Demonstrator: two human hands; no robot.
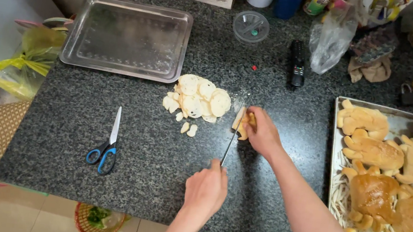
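Note:
My left hand (205,190) is shut on the handle of a knife (232,138), whose thin blade points away from me across the dark speckled counter (83,115). The blade's far end rests against a small piece of bread (241,124). My right hand (263,133) pinches that piece from the right and holds it on the counter. A pile of thin, pale bread slices (198,98) lies just left of the blade, with a few small bits in front of it.
An empty metal tray (126,37) sits at the back left. Blue-handled scissors (105,146) lie front left. A baking tray (333,150) of golden bread shapes fills the right side. A black remote (297,64), a clear lid (251,26) and a plastic bag (330,42) lie behind.

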